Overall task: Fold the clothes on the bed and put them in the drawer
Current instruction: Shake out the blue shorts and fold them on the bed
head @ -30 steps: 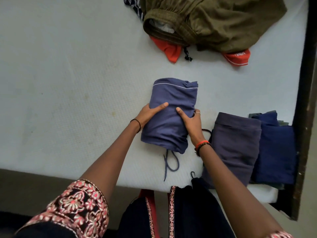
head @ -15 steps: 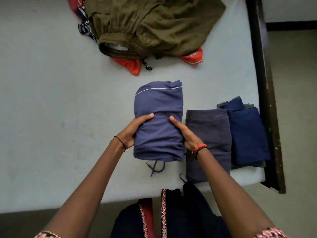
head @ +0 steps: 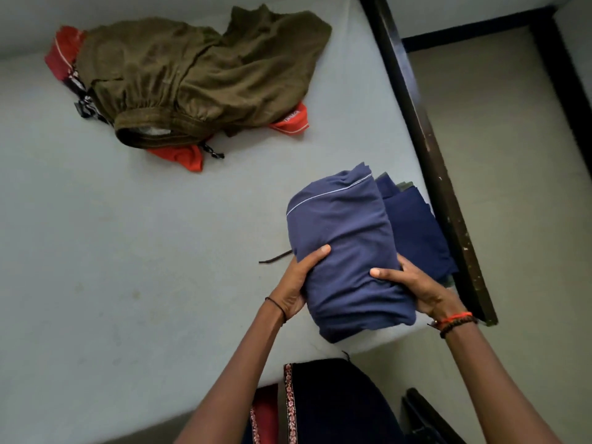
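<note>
A folded blue-grey garment (head: pixel 346 251) with a thin white piping line sits over the pile of folded clothes at the bed's near right corner. My left hand (head: pixel 296 283) grips its left side, thumb on top. My right hand (head: pixel 413 285) grips its right side, thumb across the cloth. Under and beside it a folded dark navy garment (head: pixel 413 232) shows; the grey folded piece is hidden beneath. A dark drawstring end (head: pixel 275 258) lies on the bed to the left. No drawer is in view.
An unfolded olive-green garment (head: pixel 198 78) lies heaped at the back of the white mattress (head: pixel 128 251), over red clothing (head: pixel 179 157) and a patterned piece. The dark wooden bed frame (head: pixel 429 149) runs along the right, with grey floor (head: pixel 512 155) beyond.
Both hands have carried the blue-grey folded garment rightward, from bare mattress onto the pile of folded clothes. The view has swung right, showing more floor.
</note>
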A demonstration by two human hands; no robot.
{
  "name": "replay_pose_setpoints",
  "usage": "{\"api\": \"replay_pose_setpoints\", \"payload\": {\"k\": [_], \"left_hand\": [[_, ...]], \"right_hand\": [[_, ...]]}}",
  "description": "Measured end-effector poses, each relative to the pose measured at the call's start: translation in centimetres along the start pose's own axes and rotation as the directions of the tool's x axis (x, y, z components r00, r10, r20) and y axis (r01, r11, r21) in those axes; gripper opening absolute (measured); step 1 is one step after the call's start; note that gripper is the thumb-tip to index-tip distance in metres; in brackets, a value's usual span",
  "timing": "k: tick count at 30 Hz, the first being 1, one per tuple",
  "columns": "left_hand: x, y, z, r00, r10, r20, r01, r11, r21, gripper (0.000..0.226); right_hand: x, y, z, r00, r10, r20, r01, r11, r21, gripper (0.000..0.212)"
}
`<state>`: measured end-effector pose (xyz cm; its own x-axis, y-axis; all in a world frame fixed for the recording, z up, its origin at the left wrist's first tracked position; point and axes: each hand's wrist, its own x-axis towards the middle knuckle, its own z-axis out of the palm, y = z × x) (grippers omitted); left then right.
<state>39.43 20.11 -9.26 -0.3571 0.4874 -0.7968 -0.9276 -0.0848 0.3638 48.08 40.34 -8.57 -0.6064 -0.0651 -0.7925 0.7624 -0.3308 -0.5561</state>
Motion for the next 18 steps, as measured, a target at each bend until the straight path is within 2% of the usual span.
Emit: {"api": "replay_pose_setpoints", "payload": {"k": [3,6,9,10,12,14,16,18], "left_hand": [[2.3,-2.8,-0.7,0.995,0.006,-0.103,0.007,0.992,0.13,0.036],[3.3,-4.1,-1.6,0.984,0.035,-0.172,0.007,0.972,0.235,0.058],[3.4,-4.6,-1.6,0.976,0.068,-0.208,-0.012,0.966,0.259,0.072],[3.2,-4.8,-1.7,0.976,0.078,-0.202,-0.022,0.964,0.265,0.065],[3.1,-5.4,-1.7,0.978,0.096,-0.184,-0.035,0.95,0.309,0.038],[3.0,-5.4,-1.7,0.973,0.129,-0.192,-0.047,0.922,0.384,0.026],[3.2,-5.2,-1.5,0.962,0.163,-0.22,-0.045,0.888,0.457,0.033],[3.6,-5.2,-1.2,0.943,0.209,-0.26,-0.052,0.861,0.506,0.053]], "right_hand": [[1.2,2.7,-1.4,0.996,0.046,-0.077,-0.044,0.998,0.038,0.095],[2.2,4.6,-1.8,0.991,0.057,-0.12,-0.045,0.994,0.102,0.095],[2.0,5.4,-2.3,0.991,0.024,-0.128,-0.005,0.989,0.146,0.085],[1.8,5.8,-2.5,0.992,0.004,-0.129,0.015,0.989,0.147,0.085],[1.3,6.6,-2.7,0.988,-0.015,-0.155,0.039,0.988,0.15,0.092],[1.3,7.4,-2.6,0.982,-0.008,-0.187,0.037,0.987,0.155,0.096],[1.4,7.6,-2.3,0.975,0.015,-0.223,0.017,0.99,0.142,0.094],[1.3,6.9,-2.0,0.962,0.03,-0.272,-0.016,0.998,0.053,0.077]]}}
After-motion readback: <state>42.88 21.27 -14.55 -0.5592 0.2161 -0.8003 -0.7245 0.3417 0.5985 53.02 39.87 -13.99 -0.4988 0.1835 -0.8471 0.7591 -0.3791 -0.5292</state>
